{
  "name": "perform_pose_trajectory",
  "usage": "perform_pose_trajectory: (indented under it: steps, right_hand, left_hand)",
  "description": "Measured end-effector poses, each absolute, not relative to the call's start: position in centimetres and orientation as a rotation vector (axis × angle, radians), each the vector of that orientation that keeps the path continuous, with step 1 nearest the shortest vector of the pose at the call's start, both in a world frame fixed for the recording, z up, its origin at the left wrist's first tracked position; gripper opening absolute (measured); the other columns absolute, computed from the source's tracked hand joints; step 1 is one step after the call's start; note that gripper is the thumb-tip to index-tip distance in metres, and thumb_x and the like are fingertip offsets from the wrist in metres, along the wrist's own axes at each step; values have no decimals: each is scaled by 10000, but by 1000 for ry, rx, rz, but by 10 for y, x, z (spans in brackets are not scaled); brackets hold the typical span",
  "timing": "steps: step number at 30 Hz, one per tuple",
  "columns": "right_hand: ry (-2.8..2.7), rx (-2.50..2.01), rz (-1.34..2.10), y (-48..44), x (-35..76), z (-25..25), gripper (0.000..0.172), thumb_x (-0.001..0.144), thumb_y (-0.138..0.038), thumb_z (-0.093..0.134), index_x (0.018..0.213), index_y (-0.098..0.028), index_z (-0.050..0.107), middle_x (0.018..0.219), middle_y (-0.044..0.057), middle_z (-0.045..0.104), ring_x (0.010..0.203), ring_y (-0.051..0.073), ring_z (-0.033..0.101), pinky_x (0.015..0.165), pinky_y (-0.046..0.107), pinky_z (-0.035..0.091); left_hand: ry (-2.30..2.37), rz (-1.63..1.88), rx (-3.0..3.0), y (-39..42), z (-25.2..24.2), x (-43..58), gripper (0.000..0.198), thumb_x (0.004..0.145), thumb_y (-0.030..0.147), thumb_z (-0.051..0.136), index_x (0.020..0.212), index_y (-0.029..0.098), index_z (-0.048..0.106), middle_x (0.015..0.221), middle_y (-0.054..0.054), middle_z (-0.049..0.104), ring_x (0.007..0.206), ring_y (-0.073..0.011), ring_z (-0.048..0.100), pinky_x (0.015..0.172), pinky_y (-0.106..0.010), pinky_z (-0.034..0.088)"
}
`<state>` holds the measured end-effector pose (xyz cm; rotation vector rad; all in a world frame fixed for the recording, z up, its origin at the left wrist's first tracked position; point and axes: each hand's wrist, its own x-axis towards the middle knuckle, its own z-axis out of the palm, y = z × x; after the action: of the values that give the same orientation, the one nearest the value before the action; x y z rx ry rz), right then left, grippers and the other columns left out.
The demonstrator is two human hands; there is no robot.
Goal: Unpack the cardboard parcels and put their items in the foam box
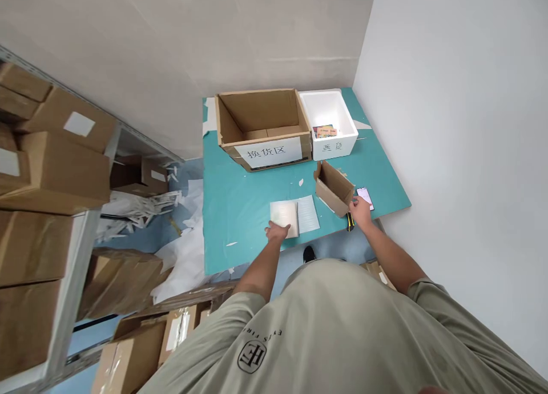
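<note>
The left hand is lying open, fingers spread, at the edge of the paper sheet; the right hand is curving narrowly beside the small cardboard box, any grip unconfirmed.

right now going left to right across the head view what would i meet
Cardboard cartons on a metal shelf, torn white paper, large open cardboard box, white foam box, white wall

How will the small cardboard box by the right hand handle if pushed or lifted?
The box is probably light, with thin walls and apparently nothing inside. It sits tilted, so it would likely tip easily under the right hand.
</note>
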<state>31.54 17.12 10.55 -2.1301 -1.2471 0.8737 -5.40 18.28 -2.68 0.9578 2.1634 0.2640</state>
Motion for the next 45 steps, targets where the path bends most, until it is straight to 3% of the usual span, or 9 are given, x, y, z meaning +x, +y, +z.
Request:
perform_pose_trajectory:
  steps: [4,8,12,16,20,24,29,34,45]
  right_hand:
    - [-1241,-2132,912,169,300,97,546,1080,-426,645,1559,-166,677,1100,90,845,1037,262,829,993,374,670]
    - [-1291,-2076,831,161,293,95,712,1072,-524,667,1687,-190,533,1393,154,775,1267,290,769,1089,433,651]
    - [-1455,-2007,495,148,288,109,761,1063,-518,664,1726,-191,485,1706,238,565,1637,371,514,1341,601,472]
    - [-1662,-1879,454,134,270,131,697,1080,-490,649,1717,-230,537,1767,210,519,1726,392,399,1405,662,386]
    - [-1737,-1730,674,132,245,138,600,1056,-449,689,1629,-275,653,1680,175,621,1645,393,516,1389,628,439]
    - [-1661,-1578,1087,155,227,123,493,1013,-423,728,1485,-280,727,1376,134,789,1274,316,766,1212,549,610]
    - [-1328,-1590,1559,204,205,105,288,975,-414,772,1224,-272,744,1053,39,803,969,221,803,962,409,686]
    - [-1170,-1381,1816,229,175,117,300,1024,-514,768,1208,-286,704,1095,41,810,1044,219,805,937,369,687]
    - [-987,-1159,2084,248,177,157,648,1082,-757,442,1472,-303,689,1259,94,869,1240,323,837,991,484,722]
  left_hand:
    - [2147,391,1020,171,-49,-51,831,808,599,932,1408,175,543,1543,-342,622,1496,-551,576,1162,-651,513]
    - [2182,92,871,187,-52,-59,893,716,523,1021,1398,182,557,1460,-353,687,1453,-571,644,1092,-658,580]
    - [2075,-19,853,197,-49,-77,770,703,507,1037,1300,217,648,1379,-274,779,1364,-485,747,1020,-533,644]
    - [1940,270,949,191,-45,-90,573,744,539,1004,1124,232,704,1114,-155,848,1148,-387,822,893,-410,651]
    - [1877,470,934,188,-33,-94,498,841,596,907,1101,217,715,951,-65,819,984,-286,804,772,-321,623]
    - [1699,794,733,193,-8,-100,552,848,692,868,1043,200,708,833,-36,757,763,-216,728,646,-291,574]
    - [1485,1075,605,202,34,-97,681,807,853,845,989,213,700,807,-58,753,732,-232,728,596,-313,561]
    - [1436,1276,642,209,70,-67,733,866,930,761,997,209,743,824,-78,783,903,-302,802,674,-350,626]
    - [1765,1382,786,221,101,-40,720,1005,863,633,601,273,543,552,-22,527,594,-208,551,564,-320,402]
